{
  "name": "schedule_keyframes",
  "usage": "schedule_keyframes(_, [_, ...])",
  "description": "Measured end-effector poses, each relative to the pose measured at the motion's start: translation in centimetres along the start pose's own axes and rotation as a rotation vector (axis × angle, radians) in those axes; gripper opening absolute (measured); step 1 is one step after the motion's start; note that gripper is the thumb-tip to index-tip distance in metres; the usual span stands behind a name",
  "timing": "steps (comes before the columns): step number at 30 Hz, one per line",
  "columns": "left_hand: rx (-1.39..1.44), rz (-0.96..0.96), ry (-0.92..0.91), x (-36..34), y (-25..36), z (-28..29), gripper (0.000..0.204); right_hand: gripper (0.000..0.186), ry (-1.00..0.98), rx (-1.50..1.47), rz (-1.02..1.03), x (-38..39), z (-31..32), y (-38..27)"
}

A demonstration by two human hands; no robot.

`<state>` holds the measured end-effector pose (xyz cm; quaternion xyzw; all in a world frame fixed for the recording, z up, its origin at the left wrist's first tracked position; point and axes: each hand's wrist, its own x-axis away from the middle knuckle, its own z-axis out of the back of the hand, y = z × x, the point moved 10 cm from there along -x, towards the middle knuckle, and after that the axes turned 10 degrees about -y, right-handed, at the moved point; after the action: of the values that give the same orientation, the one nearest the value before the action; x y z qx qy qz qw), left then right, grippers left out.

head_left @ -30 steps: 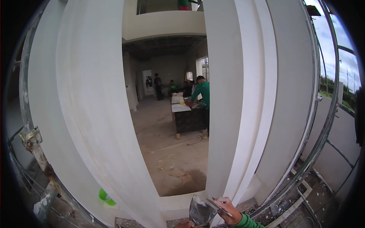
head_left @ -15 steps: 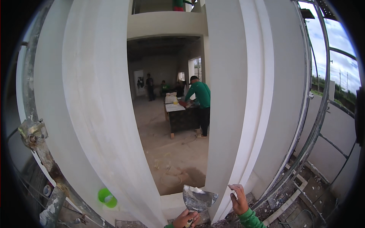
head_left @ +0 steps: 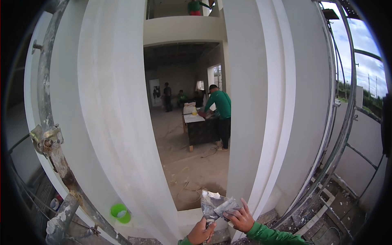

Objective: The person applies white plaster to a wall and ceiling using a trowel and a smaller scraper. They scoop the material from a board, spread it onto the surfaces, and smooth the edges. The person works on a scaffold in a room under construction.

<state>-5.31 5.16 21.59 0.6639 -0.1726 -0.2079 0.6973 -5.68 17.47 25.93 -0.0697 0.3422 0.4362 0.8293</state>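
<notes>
L hand is closed round the handle of a scraper, blade up, w/ white paste along its top edge. R hand grips a smaller flat blade, fingers spread over it; it overlaps the scraper's R side in view, can't tell if they touch. Both tools are at bottom ctr, just in front of the sill of a tall opening. White trim runs up the R side, pale column on the L. Green bucket sits low, L of the column. Further L, a paint-splashed scaffold pipe w/ a rusty clamp. Thru the opening: person in green top bends over a dark-sided table; others farther back.
</notes>
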Motion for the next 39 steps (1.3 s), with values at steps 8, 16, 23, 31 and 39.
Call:
schedule_keyframes(8, [-0.453,0.165,-0.148,-0.5,-6.3,-2.1,0.039,0.033,0.244,0.066,0.114,-1.9,8.0,2.0])
schedule_keyframes(16, [0.111,0.455,-0.735,1.3,-11.5,-2.6,0.040,0.022,0.132,-1.477,-0.605,-1.6,3.3,11.4])
schedule_keyframes(23, [0.046,0.097,-0.657,-0.6,-7.2,-6.6,0.029,0.050,-0.402,-1.589,-0.697,3.4,-7.5,7.7])
schedule_keyframes(31, [0.700,0.204,-0.542,0.4,-6.4,-2.8,0.039,0.068,-0.666,-1.045,-0.691,13.5,-9.3,9.1])
schedule_keyframes(39, [0.546,0.402,-0.718,-1.7,-9.3,-8.4,0.022,0.053,0.069,-2.438,-1.094,12.0,-10.9,4.8])
